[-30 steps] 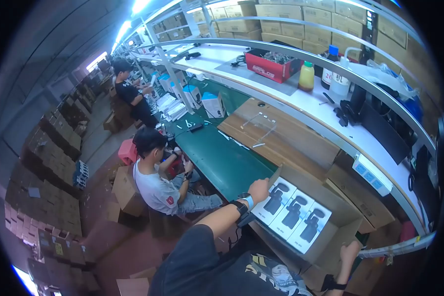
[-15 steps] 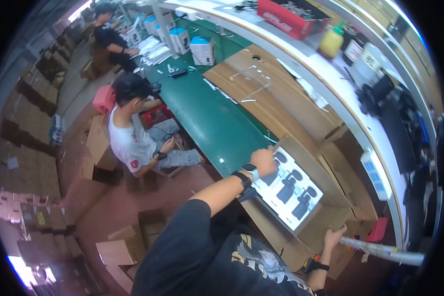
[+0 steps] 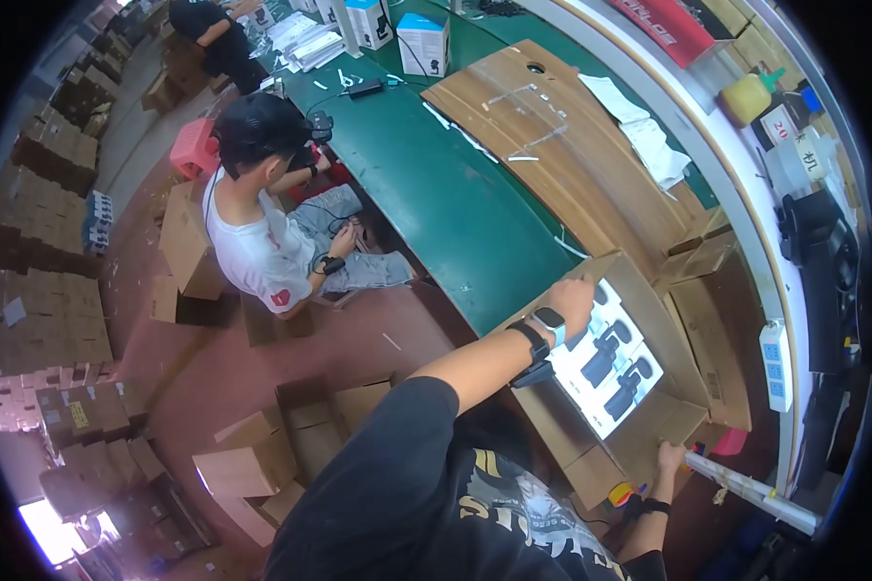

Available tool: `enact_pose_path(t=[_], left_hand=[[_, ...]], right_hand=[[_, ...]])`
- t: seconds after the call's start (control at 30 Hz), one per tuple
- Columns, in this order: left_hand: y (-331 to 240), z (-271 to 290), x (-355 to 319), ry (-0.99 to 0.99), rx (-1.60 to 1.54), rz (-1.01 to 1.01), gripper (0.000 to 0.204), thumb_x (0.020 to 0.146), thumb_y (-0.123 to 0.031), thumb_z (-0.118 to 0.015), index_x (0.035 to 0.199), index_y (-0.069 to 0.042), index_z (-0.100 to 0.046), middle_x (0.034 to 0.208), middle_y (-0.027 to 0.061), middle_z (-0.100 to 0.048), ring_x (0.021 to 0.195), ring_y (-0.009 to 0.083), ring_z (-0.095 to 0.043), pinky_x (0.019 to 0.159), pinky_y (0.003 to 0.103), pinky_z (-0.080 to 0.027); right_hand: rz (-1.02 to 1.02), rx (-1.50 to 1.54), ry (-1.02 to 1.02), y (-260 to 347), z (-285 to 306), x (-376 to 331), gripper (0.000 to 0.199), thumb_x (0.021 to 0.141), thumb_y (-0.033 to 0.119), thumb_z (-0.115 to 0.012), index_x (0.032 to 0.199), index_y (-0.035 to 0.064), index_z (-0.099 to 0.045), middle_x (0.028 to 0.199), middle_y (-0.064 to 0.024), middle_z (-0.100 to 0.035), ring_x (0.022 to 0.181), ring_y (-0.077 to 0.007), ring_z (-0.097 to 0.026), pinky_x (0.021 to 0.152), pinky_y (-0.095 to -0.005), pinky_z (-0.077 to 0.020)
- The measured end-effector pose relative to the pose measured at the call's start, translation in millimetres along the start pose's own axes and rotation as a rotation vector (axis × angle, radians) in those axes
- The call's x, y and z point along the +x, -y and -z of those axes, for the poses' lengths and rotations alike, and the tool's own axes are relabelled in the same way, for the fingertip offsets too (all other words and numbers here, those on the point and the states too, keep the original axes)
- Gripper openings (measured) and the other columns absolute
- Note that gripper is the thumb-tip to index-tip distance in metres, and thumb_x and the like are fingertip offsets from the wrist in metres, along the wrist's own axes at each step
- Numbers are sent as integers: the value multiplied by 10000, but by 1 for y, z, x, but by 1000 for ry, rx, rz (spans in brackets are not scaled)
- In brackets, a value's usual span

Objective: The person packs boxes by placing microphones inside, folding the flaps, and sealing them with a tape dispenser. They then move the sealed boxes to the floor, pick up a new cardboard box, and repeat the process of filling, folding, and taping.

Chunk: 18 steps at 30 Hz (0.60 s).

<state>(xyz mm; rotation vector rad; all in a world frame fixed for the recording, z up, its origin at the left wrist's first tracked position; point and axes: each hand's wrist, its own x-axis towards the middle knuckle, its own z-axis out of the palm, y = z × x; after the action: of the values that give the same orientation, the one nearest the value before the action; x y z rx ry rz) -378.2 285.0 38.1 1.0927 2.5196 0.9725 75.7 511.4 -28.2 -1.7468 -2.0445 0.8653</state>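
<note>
An open cardboard box (image 3: 685, 382) stands tilted in front of me at the table's end. Inside it lies a row of white product boxes (image 3: 639, 407) printed with dark devices. My left hand (image 3: 572, 302), with a watch on the wrist, is closed at the box's far left corner, gripping its edge; the fingertips are partly hidden. My right hand (image 3: 669, 458) is closed on the box's near right edge, with the thumb up.
A green table (image 3: 436, 223) carries a wooden board (image 3: 513, 116) and papers. A white-framed shelf (image 3: 712, 126) rises on the right, above a pale bar (image 3: 756, 494). A seated person (image 3: 262, 223) works at left; cartons (image 3: 252, 455) lie on the floor.
My view has shifted, so the table and seated person appear larger and the bench's right side has swung. Both hands remain on the cardboard box, which sits slightly further right in the picture.
</note>
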Motion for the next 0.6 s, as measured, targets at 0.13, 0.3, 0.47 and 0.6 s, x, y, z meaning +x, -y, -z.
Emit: enact_pose_path(t=[0.13, 0.3, 0.47, 0.6], left_hand=[[20, 0, -7, -13, 16, -87, 178, 786, -70, -645, 949, -16, -601, 808, 189, -704, 809, 343, -707, 694, 435, -561], [11, 3, 0, 18, -28, -81, 146, 818, -75, -607, 953, -20, -608, 827, 186, -708, 839, 335, -708, 714, 430, -561], [13, 6, 2, 42, -5, -53, 168, 814, -66, -595, 975, -20, -603, 839, 186, -709, 854, 344, -703, 724, 432, -560], [12, 5, 2, 27, 11, -94, 233, 763, -44, -625, 990, -17, -582, 832, 197, -701, 830, 361, -697, 707, 449, -560]], right_hand=[[-39, 143, 30, 20, 4, -53, 375, 735, -21, -633, 1106, -69, -646, 1040, -153, -705, 942, -277, -675, 878, -357, -502], [-30, -96, -9, 18, -6, -56, 394, 716, 26, -635, 1097, -71, -651, 1043, -182, -705, 957, -302, -679, 881, -371, -503], [-8, -180, -103, 16, -13, -38, 401, 711, 87, -641, 1071, -89, -650, 1054, -224, -701, 1000, -330, -674, 887, -378, -499], [-126, -237, -48, 20, -4, -39, 407, 707, 108, -649, 1060, -94, -647, 1065, -242, -696, 1028, -352, -664, 904, -391, -491]])
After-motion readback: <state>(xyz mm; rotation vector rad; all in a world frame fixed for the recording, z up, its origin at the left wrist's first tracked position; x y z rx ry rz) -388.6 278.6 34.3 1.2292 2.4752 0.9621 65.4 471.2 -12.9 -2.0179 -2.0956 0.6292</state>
